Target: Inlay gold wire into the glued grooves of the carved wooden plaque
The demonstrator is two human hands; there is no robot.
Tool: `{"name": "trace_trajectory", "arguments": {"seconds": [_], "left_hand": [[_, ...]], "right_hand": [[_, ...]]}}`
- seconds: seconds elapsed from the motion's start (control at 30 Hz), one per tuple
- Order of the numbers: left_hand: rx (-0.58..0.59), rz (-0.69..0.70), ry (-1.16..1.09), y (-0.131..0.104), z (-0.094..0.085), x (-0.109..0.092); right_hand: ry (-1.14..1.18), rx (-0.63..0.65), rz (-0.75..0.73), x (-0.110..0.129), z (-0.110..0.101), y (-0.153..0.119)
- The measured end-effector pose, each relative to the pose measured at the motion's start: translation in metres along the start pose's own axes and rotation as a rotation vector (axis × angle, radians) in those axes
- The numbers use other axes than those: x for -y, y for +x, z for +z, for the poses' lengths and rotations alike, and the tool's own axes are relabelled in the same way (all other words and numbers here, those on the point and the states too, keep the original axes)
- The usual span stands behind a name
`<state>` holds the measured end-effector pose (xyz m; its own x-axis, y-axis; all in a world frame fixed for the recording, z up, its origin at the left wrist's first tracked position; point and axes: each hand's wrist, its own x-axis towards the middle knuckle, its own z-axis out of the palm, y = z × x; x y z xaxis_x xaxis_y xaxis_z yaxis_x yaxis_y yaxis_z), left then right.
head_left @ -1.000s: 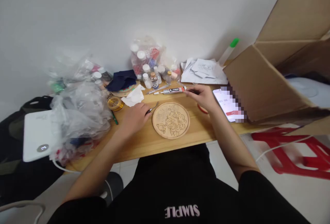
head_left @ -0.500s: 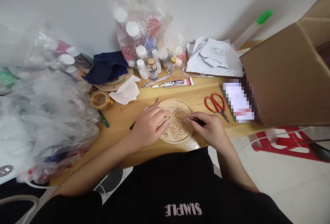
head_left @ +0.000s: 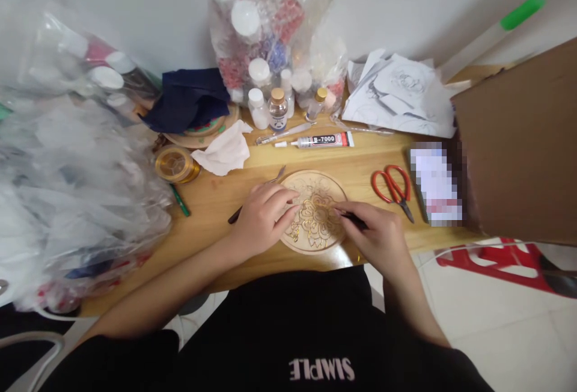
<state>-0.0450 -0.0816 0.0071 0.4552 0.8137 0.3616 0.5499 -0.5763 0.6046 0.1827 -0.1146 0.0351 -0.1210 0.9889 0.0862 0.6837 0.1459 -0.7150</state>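
A round wooden disc [head_left: 315,246] lies on the table before me, with a flower pattern in gold wire [head_left: 321,217] on its face. My left hand [head_left: 265,217] rests over the disc's left edge, fingers bent, with a gap between thumb and forefinger. Beneath that hand passes a dark-handled tool [head_left: 235,216] with a pointed metal tip; the hand hides its middle. At the disc's right edge, my right hand [head_left: 376,229] is closed around a slim dark tool [head_left: 354,219], its front end toward the pattern. The fingers cover most of it, so I cannot tell its kind.
Red-handled pliers [head_left: 392,187] and a phone [head_left: 435,184] lie to the right, beside a cardboard box [head_left: 523,151]. Behind are a glue tube [head_left: 322,140], small bottles [head_left: 278,109] and papers [head_left: 401,94]. Leftward sit a wire spool [head_left: 175,165] and plastic bags [head_left: 85,193].
The view has shifted, so objects at the back and right appear farther out. Both hands stay at the disc; the right hand sits slightly farther right, showing more of the gold pattern.
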Motion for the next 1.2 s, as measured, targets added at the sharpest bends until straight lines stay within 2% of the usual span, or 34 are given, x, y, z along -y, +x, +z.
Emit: {"name": "trace_trajectory", "arguments": {"seconds": [0.17, 0.3, 0.5, 0.63, 0.73, 0.83, 0.93, 1.07, 1.13, 1.2], "left_hand": [[-0.002, 0.068, -0.036, -0.001, 0.0, -0.002], [-0.001, 0.103, -0.06, -0.002, 0.001, -0.003], [-0.03, 0.114, -0.075, -0.002, 0.003, -0.002], [-0.06, 0.116, -0.102, -0.001, 0.003, -0.002], [-0.081, 0.113, -0.136, 0.002, 0.0, -0.004], [-0.082, 0.076, -0.22, 0.008, -0.005, -0.009], [-0.003, -0.025, -0.41, 0.014, -0.011, -0.015], [0.166, -0.228, -0.6, 0.018, -0.017, -0.024], [0.219, -0.348, -0.653, 0.018, -0.019, -0.029], [0.267, -0.459, -0.705, 0.018, -0.02, -0.034]], "right_hand": [[-0.199, 0.023, -0.161, -0.003, 0.004, -0.005], [-0.21, 0.005, -0.21, -0.005, 0.005, -0.01], [0.007, 0.042, -0.15, 0.005, -0.001, -0.015], [0.058, 0.061, -0.125, 0.009, 0.0, -0.017], [0.13, 0.089, -0.017, 0.01, 0.001, -0.016], [0.27, 0.195, 0.125, 0.01, -0.003, -0.009], [0.39, 0.397, 0.158, 0.008, -0.011, 0.001], [0.419, 0.68, 0.06, 0.007, -0.022, 0.008], [0.424, 0.748, -0.018, 0.007, -0.026, 0.007], [0.425, 0.761, -0.082, 0.007, -0.028, 0.006]]}}
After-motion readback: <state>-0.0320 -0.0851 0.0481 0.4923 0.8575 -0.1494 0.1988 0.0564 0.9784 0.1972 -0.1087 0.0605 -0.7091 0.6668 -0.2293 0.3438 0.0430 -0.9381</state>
